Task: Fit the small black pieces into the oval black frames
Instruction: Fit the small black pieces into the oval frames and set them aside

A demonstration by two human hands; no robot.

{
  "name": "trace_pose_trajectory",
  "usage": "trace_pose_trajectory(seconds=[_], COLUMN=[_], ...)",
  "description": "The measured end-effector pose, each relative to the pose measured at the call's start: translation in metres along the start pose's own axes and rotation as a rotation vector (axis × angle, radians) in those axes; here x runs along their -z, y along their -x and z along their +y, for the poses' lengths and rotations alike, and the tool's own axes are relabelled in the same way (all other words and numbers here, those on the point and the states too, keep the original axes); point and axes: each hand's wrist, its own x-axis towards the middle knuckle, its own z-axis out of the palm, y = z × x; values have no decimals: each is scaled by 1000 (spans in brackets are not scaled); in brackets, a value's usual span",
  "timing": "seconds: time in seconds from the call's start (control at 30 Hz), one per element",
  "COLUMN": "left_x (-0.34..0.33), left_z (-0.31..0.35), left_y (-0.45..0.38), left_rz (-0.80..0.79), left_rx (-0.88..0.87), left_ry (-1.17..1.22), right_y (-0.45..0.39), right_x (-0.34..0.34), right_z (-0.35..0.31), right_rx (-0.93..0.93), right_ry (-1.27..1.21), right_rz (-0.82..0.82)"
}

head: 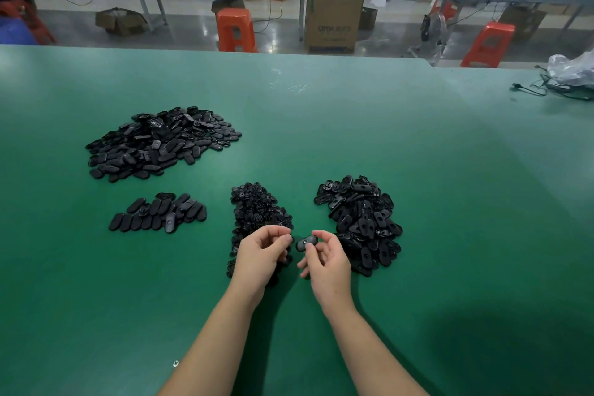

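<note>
My right hand [326,262] pinches one oval black frame [306,242] between thumb and fingertips, just above the green table. My left hand [262,254] hovers beside it with its fingers curled over the heap of small black pieces [255,209]; whether it holds a piece is hidden by the fingers. A pile of oval black frames [361,222] lies right of my right hand.
A large heap of black oval parts [157,143] sits far left on the green table [321,125], with a smaller row of ovals [157,212] below it. A plastic bag and cables [565,77] lie at the far right edge. Red stools and benches stand beyond.
</note>
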Motion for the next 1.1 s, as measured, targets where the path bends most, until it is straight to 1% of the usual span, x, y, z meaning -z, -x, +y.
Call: trace_pose_trajectory(seconds=[0.23, 0.4, 0.5, 0.67, 0.83, 0.97, 1.1], left_x=[-1, 0, -3, -5, -7, -7, -9], left_z=[-2, 0, 1, 1, 0, 2, 5], left_y=[-1, -3, -4, -3, -1, 1, 1], left_rz=[-29, -34, -36, -36, -30, 1, -6], left_rx=[45, 10, 25, 73, 102, 77, 53], left_ry=[141, 126, 87, 142, 140, 63, -31], right_y=[0, 0, 0, 0, 0, -1, -1], right_x=[1, 1, 0, 1, 1, 1, 1], right_z=[-2, -1, 0, 1, 2, 4, 4], right_rx=[-14, -31, -34, -25, -11, -10, 5], right_ry=[-3, -8, -26, 7, -9, -30, -34], right_rz=[-3, -4, -14, -12, -36, -30, -32])
